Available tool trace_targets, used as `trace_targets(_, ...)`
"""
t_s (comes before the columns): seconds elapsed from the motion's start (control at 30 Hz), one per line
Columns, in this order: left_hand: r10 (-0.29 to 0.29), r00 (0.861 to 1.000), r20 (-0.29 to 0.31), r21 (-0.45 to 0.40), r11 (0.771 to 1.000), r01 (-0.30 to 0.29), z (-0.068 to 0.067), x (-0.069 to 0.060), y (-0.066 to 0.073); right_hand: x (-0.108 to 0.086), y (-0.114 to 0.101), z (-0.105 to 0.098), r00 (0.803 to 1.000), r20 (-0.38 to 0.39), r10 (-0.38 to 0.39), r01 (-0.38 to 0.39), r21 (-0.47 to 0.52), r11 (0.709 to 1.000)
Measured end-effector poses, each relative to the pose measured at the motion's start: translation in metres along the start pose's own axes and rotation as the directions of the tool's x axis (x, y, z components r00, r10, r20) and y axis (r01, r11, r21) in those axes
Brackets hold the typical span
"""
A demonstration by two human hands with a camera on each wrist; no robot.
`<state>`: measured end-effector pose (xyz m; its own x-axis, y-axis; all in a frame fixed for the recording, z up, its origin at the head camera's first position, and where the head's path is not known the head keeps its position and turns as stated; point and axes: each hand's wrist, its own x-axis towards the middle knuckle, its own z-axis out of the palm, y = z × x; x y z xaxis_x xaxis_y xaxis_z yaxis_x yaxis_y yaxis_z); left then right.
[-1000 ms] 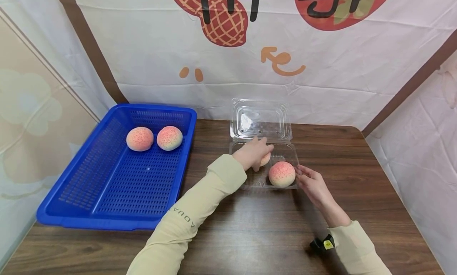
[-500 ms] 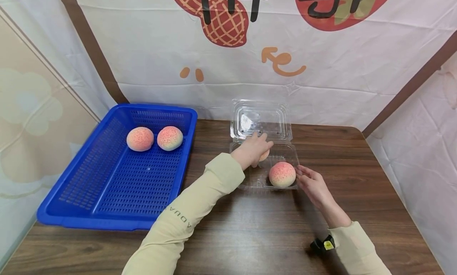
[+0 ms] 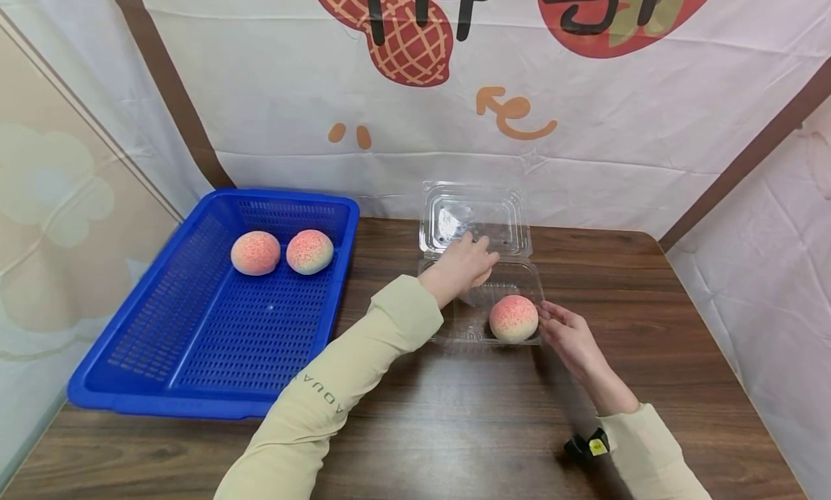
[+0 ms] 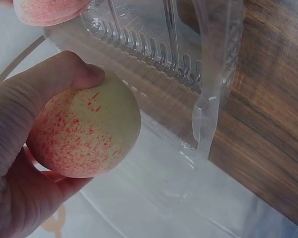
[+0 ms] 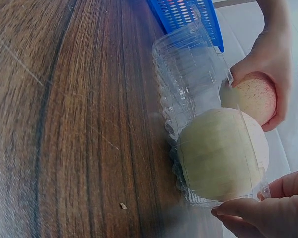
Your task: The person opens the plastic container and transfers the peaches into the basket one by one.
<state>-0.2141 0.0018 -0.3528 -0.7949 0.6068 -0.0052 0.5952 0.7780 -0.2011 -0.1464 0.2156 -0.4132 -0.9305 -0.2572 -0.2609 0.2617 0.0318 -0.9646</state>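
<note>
My left hand [image 3: 462, 268] grips a pink-speckled peach [image 4: 92, 134], thumb on one side and fingers curled under the other in the left wrist view. It is over the back-left part of a clear plastic clamshell container [image 3: 469, 332]; whether the peach touches the container's floor I cannot tell. Another peach [image 3: 513, 319] sits in the container's front right corner. At that side, my right hand [image 3: 574, 341] pinches the container's edge between thumb and fingers, as the right wrist view shows. The container's lid [image 3: 500, 215] stands raised at the back.
A blue mesh basket [image 3: 149, 404] stands at the left, with two peaches, one left [image 3: 256, 253] and one right [image 3: 309, 252], near its far end. A printed cloth [image 3: 273, 89] hangs behind the wooden table [image 3: 415, 428]. A black wrist device [image 3: 587, 444] is by the right sleeve.
My left hand has shifted slightly toward the back of the container, carrying its peach, which is now more hidden in the head view. The right hand and the other peaches have stayed put.
</note>
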Motion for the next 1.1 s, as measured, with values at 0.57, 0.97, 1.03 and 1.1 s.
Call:
trace_targets(0.57, -0.011, 1.0, -0.016, 0.121, 0.993, 0.013, -0.006, 0.0, -0.005, 0.0, 0.0, -0.001, 1.0, -0.002, 0.013, -0.013, -0.008, 1.0)
trace_targets(0.97, 0.004, 0.999, -0.054, 0.179, 0.984, 0.006, -0.01, -0.003, -0.01, 0.001, 0.001, 0.0, 1.0, -0.008, 0.016, -0.016, -0.009, 1.0)
trace_targets(1.03, 0.012, 0.999, -0.049, 0.186, 0.983, -0.003, -0.01, -0.003, -0.011, 0.001, 0.001, 0.0, 1.0, -0.012, 0.019, -0.019, -0.012, 1.0)
trace_targets(1.1, 0.017, 0.999, -0.042, 0.191, 0.982, -0.009, -0.011, -0.003, -0.012, 0.001, 0.001, 0.0, 1.0, -0.013, 0.021, -0.021, -0.012, 1.0)
